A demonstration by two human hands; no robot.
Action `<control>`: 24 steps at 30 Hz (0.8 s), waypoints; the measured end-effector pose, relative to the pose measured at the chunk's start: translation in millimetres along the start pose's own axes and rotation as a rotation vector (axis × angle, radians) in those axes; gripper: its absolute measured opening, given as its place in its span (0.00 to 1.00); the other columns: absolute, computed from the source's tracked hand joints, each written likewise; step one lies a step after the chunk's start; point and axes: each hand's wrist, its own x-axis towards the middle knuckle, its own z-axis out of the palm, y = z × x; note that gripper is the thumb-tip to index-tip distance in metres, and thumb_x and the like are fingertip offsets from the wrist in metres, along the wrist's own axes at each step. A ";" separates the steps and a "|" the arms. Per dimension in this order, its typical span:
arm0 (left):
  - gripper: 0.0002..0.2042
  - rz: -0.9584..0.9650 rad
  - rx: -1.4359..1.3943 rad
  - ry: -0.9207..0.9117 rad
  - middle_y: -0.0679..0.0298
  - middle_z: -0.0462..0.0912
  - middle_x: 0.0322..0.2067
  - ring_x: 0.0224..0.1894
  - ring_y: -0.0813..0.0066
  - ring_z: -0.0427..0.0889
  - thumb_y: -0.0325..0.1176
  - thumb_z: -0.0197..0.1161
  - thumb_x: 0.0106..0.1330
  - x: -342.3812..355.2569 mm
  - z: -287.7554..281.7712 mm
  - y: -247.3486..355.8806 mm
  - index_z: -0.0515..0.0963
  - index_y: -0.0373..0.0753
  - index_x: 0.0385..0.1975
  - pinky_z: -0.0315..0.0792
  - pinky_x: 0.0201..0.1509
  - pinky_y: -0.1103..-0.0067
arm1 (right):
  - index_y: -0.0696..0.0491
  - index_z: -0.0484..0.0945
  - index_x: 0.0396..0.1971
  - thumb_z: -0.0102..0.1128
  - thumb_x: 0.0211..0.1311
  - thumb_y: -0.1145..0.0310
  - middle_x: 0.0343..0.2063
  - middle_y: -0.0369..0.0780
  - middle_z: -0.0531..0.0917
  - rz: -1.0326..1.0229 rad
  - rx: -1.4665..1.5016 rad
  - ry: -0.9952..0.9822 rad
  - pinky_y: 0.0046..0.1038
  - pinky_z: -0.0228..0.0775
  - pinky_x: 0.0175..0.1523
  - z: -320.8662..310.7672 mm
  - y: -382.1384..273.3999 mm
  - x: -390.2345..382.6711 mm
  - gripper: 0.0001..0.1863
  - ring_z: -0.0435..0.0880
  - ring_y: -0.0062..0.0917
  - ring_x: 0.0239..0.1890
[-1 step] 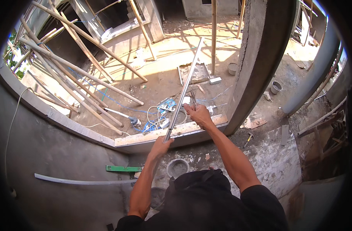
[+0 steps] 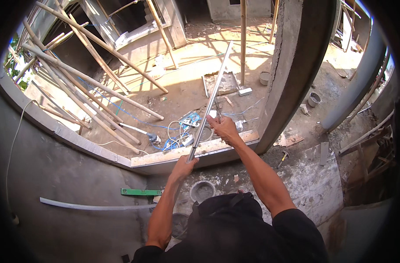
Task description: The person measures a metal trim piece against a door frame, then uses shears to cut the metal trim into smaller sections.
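At the far left, slanted bamboo poles [image 2: 90,83] lean across the opening, and their upper ends are cut off by the dark rim of the picture. Below them a thin pale curved strip [image 2: 95,206] lies by the grey wall, with a green spirit level [image 2: 141,192] just beside its right end. The left hand [image 2: 184,165] is closed around the lower end of a long straight silver metal bar [image 2: 211,98]; the fingers wrap it, so the very tip of the bar is hidden. The bar rises tilted up and to the right over the sunlit concrete floor. Behind it a tangle of white and blue cables [image 2: 178,131] lies on the floor, hard to separate one from another. The right hand [image 2: 223,127] grasps the bar higher, near its middle, and covers that part. A small round bucket [image 2: 202,191] stands between the forearms. To the right, a thick grey concrete column [image 2: 292,65] blocks the floor behind it.
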 end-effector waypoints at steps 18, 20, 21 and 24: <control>0.21 0.047 -0.467 -0.177 0.77 0.61 0.10 0.08 0.88 0.60 0.42 0.67 0.68 -34.1 -19.1 31.8 0.62 0.47 0.20 0.51 0.11 0.83 | 0.60 0.80 0.44 0.68 0.62 0.46 0.35 0.43 0.86 0.577 0.703 -0.502 0.28 0.81 0.32 15.9 25.4 -26.3 0.28 0.85 0.26 0.29; 0.21 0.020 -0.470 -0.190 0.76 0.61 0.10 0.08 0.87 0.60 0.42 0.67 0.68 -28.8 -14.8 23.8 0.62 0.47 0.19 0.51 0.11 0.83 | 0.61 0.82 0.39 0.68 0.61 0.58 0.30 0.43 0.87 0.526 0.286 -0.601 0.25 0.78 0.31 2.9 34.8 -49.4 0.19 0.84 0.24 0.26; 0.21 0.001 -0.464 -0.208 0.76 0.61 0.09 0.07 0.87 0.60 0.42 0.67 0.68 -26.0 -11.9 20.0 0.62 0.47 0.19 0.52 0.10 0.84 | 0.61 0.83 0.36 0.67 0.59 0.62 0.28 0.42 0.86 0.420 0.181 -0.614 0.23 0.77 0.31 -3.2 38.9 -64.1 0.15 0.84 0.23 0.26; 0.20 -0.036 -0.457 -0.208 0.78 0.60 0.09 0.08 0.87 0.59 0.41 0.67 0.68 -19.2 -3.7 10.9 0.63 0.47 0.19 0.50 0.12 0.83 | 0.58 0.85 0.32 0.66 0.51 0.67 0.23 0.38 0.86 0.142 -0.181 -0.642 0.26 0.75 0.36 -17.1 45.6 -98.2 0.11 0.84 0.21 0.28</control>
